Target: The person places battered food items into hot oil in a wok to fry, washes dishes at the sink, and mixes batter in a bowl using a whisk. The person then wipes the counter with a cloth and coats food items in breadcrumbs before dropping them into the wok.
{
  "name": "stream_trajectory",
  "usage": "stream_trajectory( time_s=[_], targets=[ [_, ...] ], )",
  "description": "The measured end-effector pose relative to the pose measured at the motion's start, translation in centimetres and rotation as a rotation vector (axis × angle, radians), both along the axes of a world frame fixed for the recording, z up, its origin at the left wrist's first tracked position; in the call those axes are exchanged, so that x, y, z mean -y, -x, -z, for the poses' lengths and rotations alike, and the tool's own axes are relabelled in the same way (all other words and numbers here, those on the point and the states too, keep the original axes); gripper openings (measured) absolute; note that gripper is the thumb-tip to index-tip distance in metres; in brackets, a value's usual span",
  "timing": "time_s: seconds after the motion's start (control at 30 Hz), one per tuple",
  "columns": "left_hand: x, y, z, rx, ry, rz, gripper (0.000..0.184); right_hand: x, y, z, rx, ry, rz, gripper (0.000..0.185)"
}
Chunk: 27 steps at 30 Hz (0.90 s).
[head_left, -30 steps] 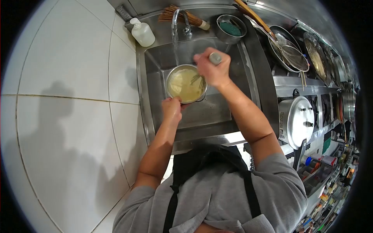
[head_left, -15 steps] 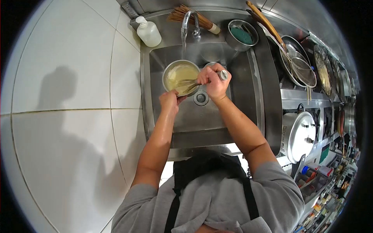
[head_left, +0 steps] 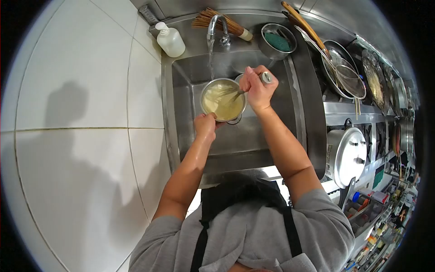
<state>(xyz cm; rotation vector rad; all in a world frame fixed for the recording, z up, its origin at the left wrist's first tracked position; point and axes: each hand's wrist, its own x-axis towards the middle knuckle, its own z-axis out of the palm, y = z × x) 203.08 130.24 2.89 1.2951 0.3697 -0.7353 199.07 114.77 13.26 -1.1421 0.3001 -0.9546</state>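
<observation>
A round metal bowl (head_left: 203, 105) with pale yellow liquid (head_left: 225, 105) is held over the sink (head_left: 240, 145). My left hand (head_left: 206, 125) grips its near rim, fingers partly hidden beneath it. Closed around the handle of a wire whisk (head_left: 232, 94) is my right hand (head_left: 259, 89), to the right of the bowl. The whisk's wires reach into the bowl, tilted to the left. Water runs from the faucet (head_left: 217, 22) just behind the bowl's far rim; whether any of it enters the bowl I cannot tell. Another round item (head_left: 239, 78) is partly hidden behind the bowl and my right hand.
On the sink's back ledge are a white pump bottle (head_left: 171, 41), a bundled-twig brush (head_left: 226, 25) and a metal pot (head_left: 274, 52) with a green scouring pad (head_left: 277, 41). To the right, strainers (head_left: 350, 81) and a pressure cooker (head_left: 351, 156) sit on the stove. A tiled wall (head_left: 72, 172) borders the left.
The bowl has shifted right with my left hand and now covers most of the drain. My right hand has moved slightly right and the whisk's wires have swung upward within the bowl.
</observation>
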Motion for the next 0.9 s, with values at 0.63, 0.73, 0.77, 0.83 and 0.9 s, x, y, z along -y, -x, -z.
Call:
stream_trajectory(
  time_s=[0.63,0.73,0.77,0.83,0.9],
  targets=[
    [-1.6,5.4,-1.6,0.016,-0.055,0.146,0.018,0.2,7.4,-2.8,-0.154,-0.017,-0.031,0.033],
    [-1.5,6.2,-1.2,0.056,0.011,0.178,0.018,0.1,7.2,-1.7,-0.04,-0.092,0.067,0.033],
    [-1.2,5.9,-1.2,0.036,0.0,0.166,0.018,0.0,7.1,-1.4,0.022,-0.143,0.094,0.034],
    [-1.2,5.7,-1.2,0.018,-0.012,0.153,0.019,0.3,7.3,-2.5,-0.048,-0.087,0.086,0.033],
    [-1.7,5.8,-1.4,0.044,-0.021,0.222,0.02,0.9,7.3,-3.4,-0.192,0.017,0.071,0.032]
  ],
)
